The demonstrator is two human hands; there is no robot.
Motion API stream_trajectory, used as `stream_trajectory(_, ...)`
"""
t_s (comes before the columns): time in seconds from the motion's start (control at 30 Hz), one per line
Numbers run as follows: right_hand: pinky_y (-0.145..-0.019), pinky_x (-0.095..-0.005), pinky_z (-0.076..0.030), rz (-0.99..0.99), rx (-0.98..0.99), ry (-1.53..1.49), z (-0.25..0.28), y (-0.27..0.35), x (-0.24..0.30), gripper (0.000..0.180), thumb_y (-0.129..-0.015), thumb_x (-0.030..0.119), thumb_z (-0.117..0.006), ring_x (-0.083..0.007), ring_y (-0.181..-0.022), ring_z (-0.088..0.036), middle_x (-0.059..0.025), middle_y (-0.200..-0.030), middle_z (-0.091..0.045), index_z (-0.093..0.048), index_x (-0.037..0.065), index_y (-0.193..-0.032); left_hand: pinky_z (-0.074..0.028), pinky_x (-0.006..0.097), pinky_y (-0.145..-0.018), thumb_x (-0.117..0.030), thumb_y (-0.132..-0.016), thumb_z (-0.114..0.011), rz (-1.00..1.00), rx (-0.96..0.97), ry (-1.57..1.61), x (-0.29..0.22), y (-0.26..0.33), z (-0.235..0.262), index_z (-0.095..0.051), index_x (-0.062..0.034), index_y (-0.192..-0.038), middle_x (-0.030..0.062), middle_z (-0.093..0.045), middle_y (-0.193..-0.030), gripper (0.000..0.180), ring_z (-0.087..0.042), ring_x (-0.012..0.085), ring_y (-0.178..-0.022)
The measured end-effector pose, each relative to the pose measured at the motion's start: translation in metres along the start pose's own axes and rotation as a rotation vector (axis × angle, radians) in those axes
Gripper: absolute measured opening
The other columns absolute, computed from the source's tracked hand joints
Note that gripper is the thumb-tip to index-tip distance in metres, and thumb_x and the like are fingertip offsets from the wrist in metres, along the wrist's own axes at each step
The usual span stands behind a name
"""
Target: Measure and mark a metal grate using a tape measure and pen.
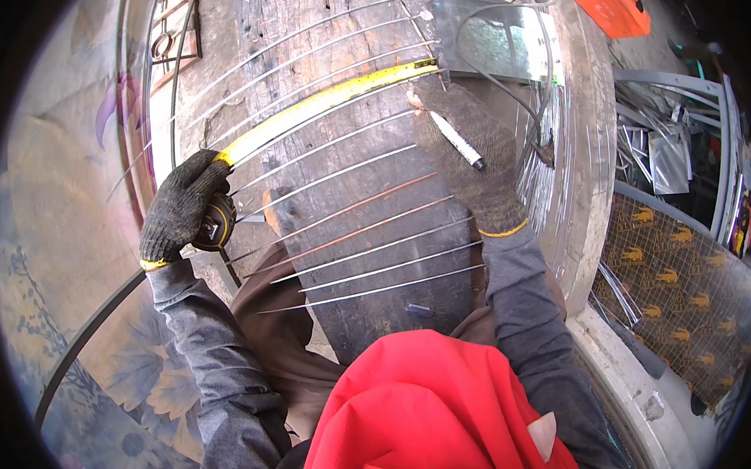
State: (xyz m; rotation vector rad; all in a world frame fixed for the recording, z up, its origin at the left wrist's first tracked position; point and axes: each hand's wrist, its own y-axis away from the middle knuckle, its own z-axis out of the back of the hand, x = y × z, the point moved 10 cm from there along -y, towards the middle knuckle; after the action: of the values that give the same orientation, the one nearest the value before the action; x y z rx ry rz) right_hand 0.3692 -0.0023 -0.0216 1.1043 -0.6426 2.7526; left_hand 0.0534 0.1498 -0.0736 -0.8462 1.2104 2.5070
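Note:
Several thin metal rods (351, 162) lie side by side across a dark, worn wooden plank (371, 325); two of them look rusty. In my gloved left hand (173, 208) is a black tape measure (216, 225), gripped at the left of the plank. Its yellow blade (311, 101) stretches to the right along the rods, its end close to their right tips. My gloved right hand (483, 158) holds a white marker (453, 137) beside the rod ends, the marker's dark end pointing back toward my wrist. A bare fingertip pokes out of this glove.
A small dark blue cap-like piece (419, 310) lies on the near part of the plank. Right of it are more thin rods (545, 185), a cable (546, 68), an orange case (604, 6), metal scraps (670, 159) and a patterned mat (675, 284). Floral sheeting (130, 362) covers the left.

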Motion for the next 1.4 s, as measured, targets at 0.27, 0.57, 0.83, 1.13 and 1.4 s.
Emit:
stream_trajectory(0.27,-0.095,-0.0434,-0.055,0.071,-0.046,-0.114,-0.004,0.002,0.012,0.031,-0.089,0.020,-0.075,-0.0303,-0.100,-0.072,-0.0117,-0.108,-0.075,-0.073,0.009,-0.118,-0.055,0.033,-0.092,-0.018,-0.103,-0.055,-0.098,0.002,-0.024,0.006,-0.003,0.001,-0.062,0.0018,-0.130,0.0153,-0.064,-0.131,0.035,-0.071,0.0226,-0.100)
stream_trajectory(0.57,-0.093,-0.0428,-0.056,0.035,-0.001,-0.094,-0.007,0.002,0.007,0.032,-0.087,0.015,-0.077,-0.0305,-0.100,-0.072,-0.0113,-0.108,-0.075,-0.072,0.008,-0.118,-0.054,0.033,-0.090,-0.021,-0.103,-0.058,-0.048,0.000,0.016,0.006,0.000,0.003,-0.061,0.0032,-0.133,0.0133,-0.069,-0.114,0.038,-0.069,0.0195,-0.098)
stream_trajectory(0.83,-0.095,-0.0426,-0.056,-0.004,0.018,-0.046,-0.012,0.004,0.000,0.032,-0.087,0.015,-0.077,-0.0298,-0.105,-0.071,-0.0123,-0.112,-0.074,-0.072,0.007,-0.118,-0.053,0.035,-0.094,-0.017,-0.102,-0.056,-0.140,0.017,0.002,0.006,0.002,0.003,-0.062,0.0018,-0.131,0.0150,-0.065,-0.128,0.035,-0.069,0.0224,-0.102)
stream_trajectory(1.13,-0.098,-0.0427,-0.055,-0.012,0.048,0.013,-0.016,0.007,-0.002,0.033,-0.087,0.017,-0.077,-0.0301,-0.106,-0.071,-0.0124,-0.114,-0.073,-0.073,0.007,-0.118,-0.054,0.031,-0.086,-0.025,-0.103,-0.061,-0.030,-0.009,0.100,0.010,0.001,0.004,-0.060,0.0052,-0.132,0.0105,-0.071,-0.102,0.042,-0.067,0.0154,-0.093)
stream_trajectory(1.4,-0.096,-0.0426,-0.056,0.018,0.026,-0.112,-0.012,0.002,0.002,0.032,-0.087,0.016,-0.077,-0.0292,-0.105,-0.072,-0.0127,-0.113,-0.074,-0.073,0.007,-0.118,-0.054,0.030,-0.086,-0.028,-0.103,-0.061,-0.079,-0.005,0.033,0.002,0.002,0.005,-0.063,0.0006,-0.126,0.0085,-0.070,-0.100,0.037,-0.067,0.0141,-0.093)
